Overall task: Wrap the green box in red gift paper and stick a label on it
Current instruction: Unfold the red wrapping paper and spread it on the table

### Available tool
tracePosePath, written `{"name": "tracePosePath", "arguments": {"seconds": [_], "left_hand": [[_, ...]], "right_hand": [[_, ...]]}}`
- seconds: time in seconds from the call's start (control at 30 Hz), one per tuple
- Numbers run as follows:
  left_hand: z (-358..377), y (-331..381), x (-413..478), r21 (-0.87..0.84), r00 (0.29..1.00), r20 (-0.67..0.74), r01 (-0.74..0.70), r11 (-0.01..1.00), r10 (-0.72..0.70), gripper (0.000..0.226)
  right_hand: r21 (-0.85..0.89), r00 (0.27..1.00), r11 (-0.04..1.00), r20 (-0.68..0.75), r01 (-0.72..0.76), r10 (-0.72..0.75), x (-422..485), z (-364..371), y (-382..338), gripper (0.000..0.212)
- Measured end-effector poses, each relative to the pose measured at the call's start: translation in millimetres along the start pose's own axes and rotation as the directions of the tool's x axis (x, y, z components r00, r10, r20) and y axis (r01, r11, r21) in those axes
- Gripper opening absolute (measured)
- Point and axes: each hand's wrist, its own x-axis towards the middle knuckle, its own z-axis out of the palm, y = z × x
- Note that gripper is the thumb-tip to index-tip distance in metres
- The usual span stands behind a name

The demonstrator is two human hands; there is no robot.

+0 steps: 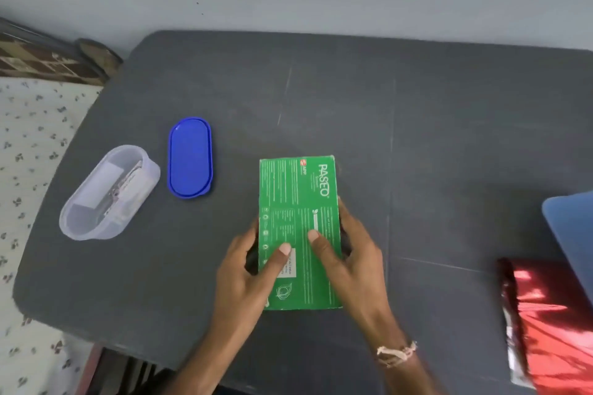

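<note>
– Fingers (348, 218) of both hands: what did they hold?
– Left hand (247, 269) and right hand (353, 260) gripped the green box (298, 202) by its long sides, thumbs on top; it lay flat on the dark surface (417, 138), near the front edge.
– Progress?
– Judged barely begun: box bare, red gift paper (552, 324) well apart at the right edge, beside a blue object (574, 228); no label identifiable.
– Surroundings?
– Clear container (106, 192) and blue lid (190, 158) lay left of the box; nothing lay between box and paper

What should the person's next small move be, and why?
Probably let go with the right hand and fetch the red gift paper: the green box lies unwrapped on the table, gripped by it and the left hand, while the paper lies apart at the right.
</note>
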Motion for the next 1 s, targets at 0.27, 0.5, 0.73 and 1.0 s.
{"name": "tracePosePath", "arguments": {"seconds": [0.27,0.5,0.73,1.0], "left_hand": [[-38.6,-1.7,26.7,-0.183,0.997,0.05,-0.041,0.982,0.051,0.024],[-108.6,-51.2,25.5,-0.133,0.951,0.212,-0.2,0.971,0.225,0.025],[-125.9,-64.8,43.7,-0.08,0.956,0.075,-0.279,0.957,0.285,0.026],[-115.7,-65.4,52.3,-0.224,0.966,0.019,-0.247,0.943,0.258,0.028]], "right_hand": [[0.149,0.989,0.979,-0.081,0.137,-0.126,4.1,52.0,-6.2,0.054],[0.068,0.978,0.979,-0.094,0.193,-0.186,-16.2,121.6,19.5,0.037],[-0.074,0.97,0.98,-0.147,0.185,-0.194,-16.3,139.5,-2.5,0.028],[-0.046,0.984,0.983,-0.025,0.177,-0.178,4.3,125.4,-2.7,0.037]]}}
